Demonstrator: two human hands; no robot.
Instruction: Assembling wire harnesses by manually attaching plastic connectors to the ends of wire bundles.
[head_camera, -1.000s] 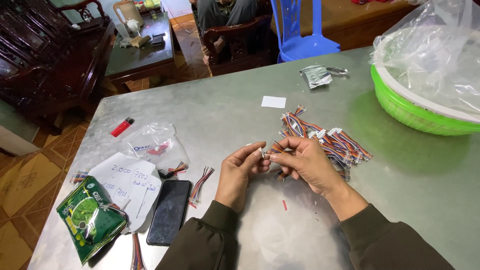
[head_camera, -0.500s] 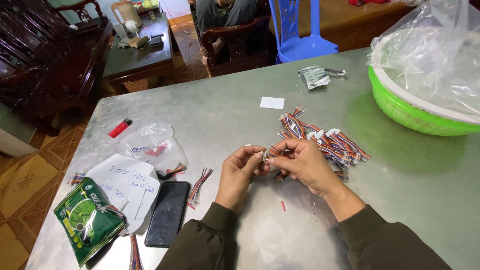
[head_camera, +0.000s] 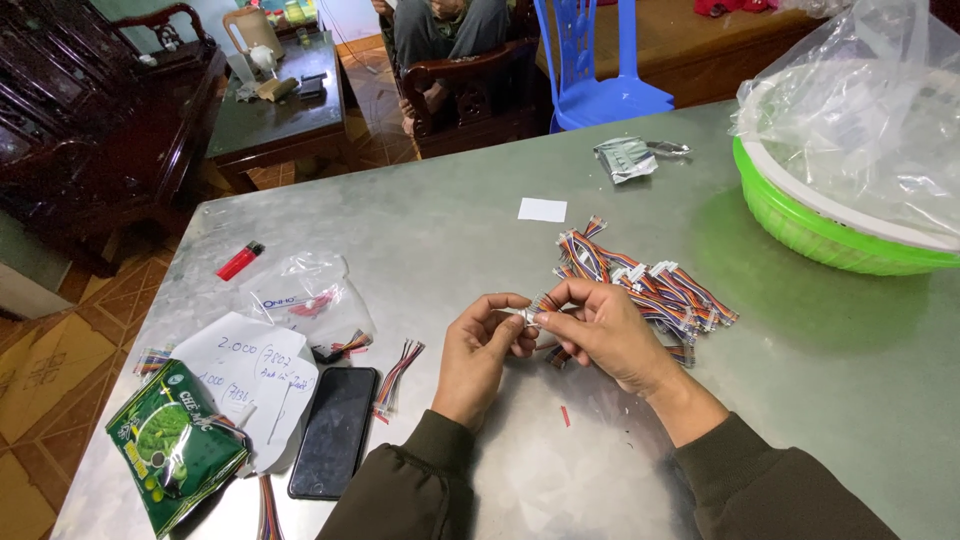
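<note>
We judge the small wire connector (head_camera: 528, 316) light, limp-leaded and fiddly, pinched between left hand (head_camera: 480, 345) and right hand (head_camera: 600, 330) fingertips; best held by its stiff plastic plug.

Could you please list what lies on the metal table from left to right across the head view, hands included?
Green packet → black phone → left hand → right hand → green basket.
</note>
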